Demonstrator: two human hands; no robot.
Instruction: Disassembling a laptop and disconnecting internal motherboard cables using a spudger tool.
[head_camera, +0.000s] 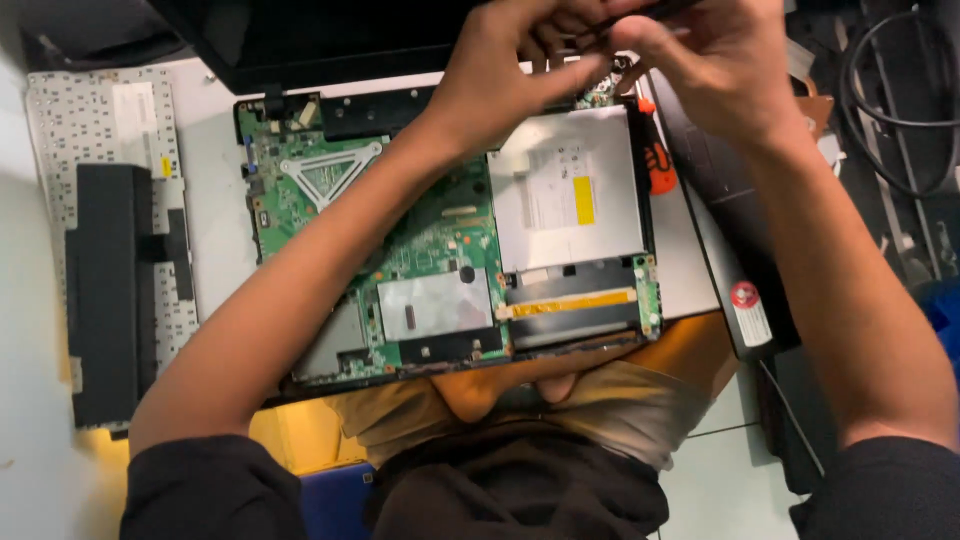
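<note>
Hands (520, 70) and (700, 60) are seen at 12 o'clock over opened laptop base (450, 240) on worktop (210, 180), both grips pinched on dark screen edge (640, 12); keyboard (100, 130) lies at 9 o'clock w/ battery (105, 300).

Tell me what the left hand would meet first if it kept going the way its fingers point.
The left hand points up and to the right, and its fingertips already sit against the right hand, so it would meet that first. Behind them lies the dark laptop lid, though depth is unclear.
</note>
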